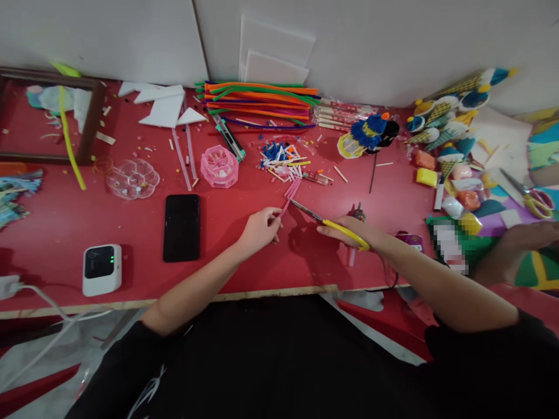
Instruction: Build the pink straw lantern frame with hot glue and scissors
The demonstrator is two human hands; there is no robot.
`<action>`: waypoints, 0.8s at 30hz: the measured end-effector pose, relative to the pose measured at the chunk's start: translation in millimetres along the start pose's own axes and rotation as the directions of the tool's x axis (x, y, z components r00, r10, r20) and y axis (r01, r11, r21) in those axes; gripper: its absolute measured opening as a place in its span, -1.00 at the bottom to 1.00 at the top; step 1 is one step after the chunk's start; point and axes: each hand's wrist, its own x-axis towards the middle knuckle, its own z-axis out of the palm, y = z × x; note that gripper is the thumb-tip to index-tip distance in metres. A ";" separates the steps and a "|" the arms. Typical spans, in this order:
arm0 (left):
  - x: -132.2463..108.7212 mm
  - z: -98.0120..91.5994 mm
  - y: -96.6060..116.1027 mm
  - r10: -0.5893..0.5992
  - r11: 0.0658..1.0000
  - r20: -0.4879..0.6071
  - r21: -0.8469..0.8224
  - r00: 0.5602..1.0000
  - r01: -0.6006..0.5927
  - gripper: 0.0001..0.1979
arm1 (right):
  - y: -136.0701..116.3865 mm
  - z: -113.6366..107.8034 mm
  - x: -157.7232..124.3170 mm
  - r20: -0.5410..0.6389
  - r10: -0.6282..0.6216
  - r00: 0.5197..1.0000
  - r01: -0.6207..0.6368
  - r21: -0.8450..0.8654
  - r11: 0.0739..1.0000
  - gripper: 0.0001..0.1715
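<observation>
My left hand (261, 231) pinches a thin pink straw-like stick (285, 209) between thumb and fingers. In my right hand (349, 228) are scissors (338, 226) with yellow handles. Their blades point left, and the tips meet the pink stick just beyond my left fingertips; I cannot tell whether the blades are closed on it. Several short pink pieces (293, 187) lie right past the tips. Behind them is a pile of small white, blue and orange bits (283, 160). A small dark-tipped tool (358, 212) lies partly hidden behind my right hand.
A black phone (181, 228) and a white device (102, 269) lie at left. Pink container (219, 166), utility knife (229, 138) and coloured pipe cleaners (262, 102) lie behind. At right are a blue figure (369, 131), clay blocks (425, 176), other scissors (530, 195) and another person's arm (515, 250).
</observation>
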 end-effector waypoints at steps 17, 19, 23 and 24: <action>-24.0 -33.9 -12.7 -0.104 0.967 0.004 -0.234 0.995 0.102 -0.61 | -21.5 5.7 -20.7 0.066 -0.068 0.996 0.066 0.033 0.997 -0.15; -27.2 -36.9 -14.1 -0.093 0.965 -0.003 -0.248 0.996 0.089 -0.62 | -30.8 11.2 -27.4 0.092 -0.096 0.991 0.091 0.061 0.994 -0.17; -32.5 -40.5 -15.1 -0.072 0.968 0.003 -0.241 0.997 0.071 -0.67 | -46.7 23.4 -33.4 0.117 -0.153 0.981 0.141 0.104 0.985 -0.19; -33.8 -40.7 -15.2 -0.068 0.970 0.004 -0.236 0.998 0.067 -0.67 | -49.7 25.8 -33.6 0.124 -0.163 0.979 0.149 0.110 0.983 -0.19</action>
